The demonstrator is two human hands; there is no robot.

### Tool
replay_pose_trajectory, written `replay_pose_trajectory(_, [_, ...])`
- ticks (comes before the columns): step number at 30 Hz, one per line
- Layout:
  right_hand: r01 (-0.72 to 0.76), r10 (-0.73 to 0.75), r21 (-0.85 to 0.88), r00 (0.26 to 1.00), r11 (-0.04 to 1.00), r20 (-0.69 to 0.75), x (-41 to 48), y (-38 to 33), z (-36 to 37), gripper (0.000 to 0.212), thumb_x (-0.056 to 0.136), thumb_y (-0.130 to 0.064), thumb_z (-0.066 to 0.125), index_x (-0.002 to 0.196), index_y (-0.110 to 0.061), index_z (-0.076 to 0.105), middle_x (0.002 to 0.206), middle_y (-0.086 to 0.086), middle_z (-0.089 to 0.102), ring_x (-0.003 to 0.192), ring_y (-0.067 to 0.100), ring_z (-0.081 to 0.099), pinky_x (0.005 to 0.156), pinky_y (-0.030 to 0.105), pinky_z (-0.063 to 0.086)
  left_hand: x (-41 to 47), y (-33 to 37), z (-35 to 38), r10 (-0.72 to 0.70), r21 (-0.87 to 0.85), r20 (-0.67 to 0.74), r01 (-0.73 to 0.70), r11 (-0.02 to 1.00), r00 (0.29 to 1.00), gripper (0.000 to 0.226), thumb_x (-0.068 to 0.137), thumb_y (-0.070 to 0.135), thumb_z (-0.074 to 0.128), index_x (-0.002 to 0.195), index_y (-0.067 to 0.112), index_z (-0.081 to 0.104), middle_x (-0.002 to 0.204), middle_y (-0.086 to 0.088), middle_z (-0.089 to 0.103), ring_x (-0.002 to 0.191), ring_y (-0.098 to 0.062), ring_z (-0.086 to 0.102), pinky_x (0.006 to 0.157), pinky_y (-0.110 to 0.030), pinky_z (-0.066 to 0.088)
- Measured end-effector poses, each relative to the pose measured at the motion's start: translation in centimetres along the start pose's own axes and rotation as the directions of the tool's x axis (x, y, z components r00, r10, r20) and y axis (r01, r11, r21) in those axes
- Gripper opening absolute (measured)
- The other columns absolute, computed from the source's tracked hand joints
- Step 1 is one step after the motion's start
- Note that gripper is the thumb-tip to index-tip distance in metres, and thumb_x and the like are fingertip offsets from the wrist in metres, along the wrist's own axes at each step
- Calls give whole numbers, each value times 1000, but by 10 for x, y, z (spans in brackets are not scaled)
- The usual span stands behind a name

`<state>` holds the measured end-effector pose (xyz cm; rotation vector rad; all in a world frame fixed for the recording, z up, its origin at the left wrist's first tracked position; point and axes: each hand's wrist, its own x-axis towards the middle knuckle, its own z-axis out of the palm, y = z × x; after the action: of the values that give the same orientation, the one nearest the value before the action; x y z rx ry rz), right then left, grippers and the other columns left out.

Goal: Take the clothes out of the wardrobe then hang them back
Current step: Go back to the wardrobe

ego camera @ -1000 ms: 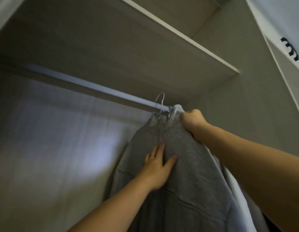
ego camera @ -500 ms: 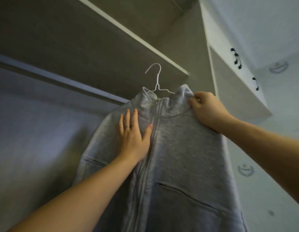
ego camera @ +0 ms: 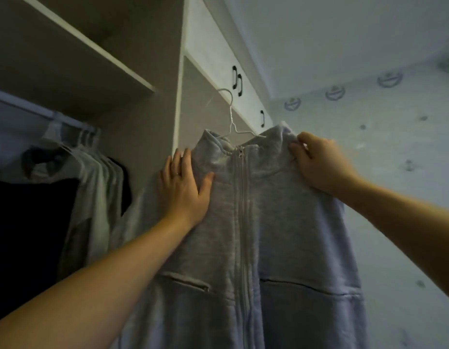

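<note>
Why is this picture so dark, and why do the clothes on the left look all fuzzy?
In the head view the light is dim and bluish, so the wardrobe shelf sits in shadow; the hanging clothes at the left edge are smeared by blur; the grey jacket, the left hand and the right hand in the middle look sharper; no glare shows.

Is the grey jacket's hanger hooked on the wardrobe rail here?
No, the hanger hook of the grey jacket stands free before the upper cabinet, well right of the rail.
</note>
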<state>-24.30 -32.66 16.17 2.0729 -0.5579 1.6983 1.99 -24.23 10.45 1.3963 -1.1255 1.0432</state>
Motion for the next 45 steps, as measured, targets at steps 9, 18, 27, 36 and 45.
replay_pose_trajectory(9, [-91,131,-329,986,940,99,-124,162,-134,24,101,-28,46,95,-7,58,84,24,67,74,41,62,61,37,40,-92,159,146,92,-257,332,-4,966,939,49,96,41,32,133,15,50,130,-14,55,116,-38,50,98,-50,38])
replay_pose_trajectory(18, [-173,358,-615,914,770,191,-288,285,-209,23,101,-31,48,98,-10,57,79,22,67,70,44,63,56,37,40,-241,292,311,207,-571,544,179,801,813,24,104,27,43,97,5,52,103,-17,56,88,-37,55,70,-48,44])
replay_pose_trajectory(27, [-520,720,-583,673,624,170,-428,382,-201,20,98,-33,53,88,-17,58,61,-6,53,61,18,53,59,30,36,-366,367,486,424,-699,598,183,691,680,26,103,28,47,92,4,50,96,-19,53,84,-35,52,67,-49,43])
replay_pose_trajectory(36, [-748,946,-594,313,296,77,-542,466,-204,23,99,-31,53,77,-21,52,62,-1,53,60,9,50,60,25,38,-453,477,627,679,-807,580,207,553,450,25,100,30,54,88,8,53,91,-16,53,85,-31,50,71,-39,38])
replay_pose_trajectory(45, [-857,986,-511,30,-57,-162,-655,520,-294,19,98,-34,53,92,-19,62,78,-1,62,74,11,59,72,34,48,-557,654,676,867,-888,452,201,414,208,34,96,44,53,83,13,53,89,-13,56,86,-35,54,69,-43,41])
